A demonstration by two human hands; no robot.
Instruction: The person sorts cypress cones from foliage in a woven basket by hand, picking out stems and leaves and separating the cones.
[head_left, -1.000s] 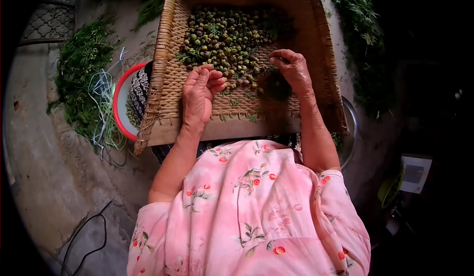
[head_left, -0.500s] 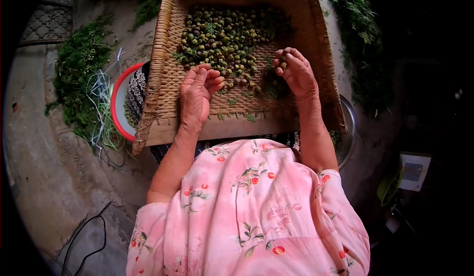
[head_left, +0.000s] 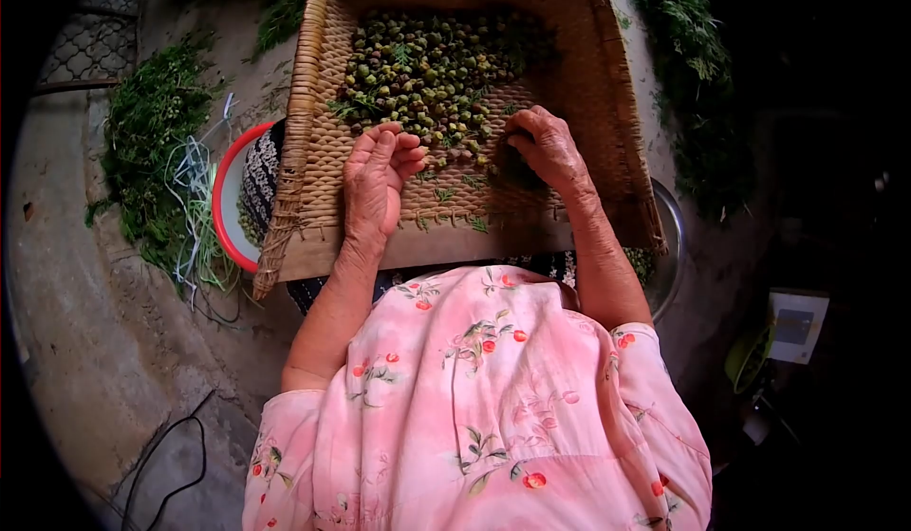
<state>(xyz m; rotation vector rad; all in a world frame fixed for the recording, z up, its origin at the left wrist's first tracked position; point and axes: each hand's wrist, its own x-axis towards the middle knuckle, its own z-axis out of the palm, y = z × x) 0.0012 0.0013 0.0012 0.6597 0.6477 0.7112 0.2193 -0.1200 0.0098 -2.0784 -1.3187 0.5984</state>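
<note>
A woven wicker scoop basket (head_left: pixel 318 151) lies across my lap. Heaped in its upper part are small round green and brown cones or fruits (head_left: pixel 418 71), with bits of feathery green leaf (head_left: pixel 444 193) scattered among and below them. My left hand (head_left: pixel 378 185) hovers over the basket's left side, thumb against curled fingers; anything inside them is hidden. On the right, my right hand (head_left: pixel 550 151) bends downward over the weave, fingertips closed together near a dark, shaded patch of greenery. What those fingers pinch cannot be made out.
Left of the basket stand a red-rimmed basin (head_left: pixel 228 199) and a tangle of pale string (head_left: pixel 195 199). Cut green foliage lies in heaps on the left (head_left: pixel 157 104) and right (head_left: pixel 683 28). A metal basin (head_left: pixel 672 246) shows at the right. A black cable (head_left: pixel 190 427) crosses the floor.
My right hand has turned palm-down and lowered toward the basket; the small round piece seen at its fingertips is out of sight. My left hand has hardly moved.
</note>
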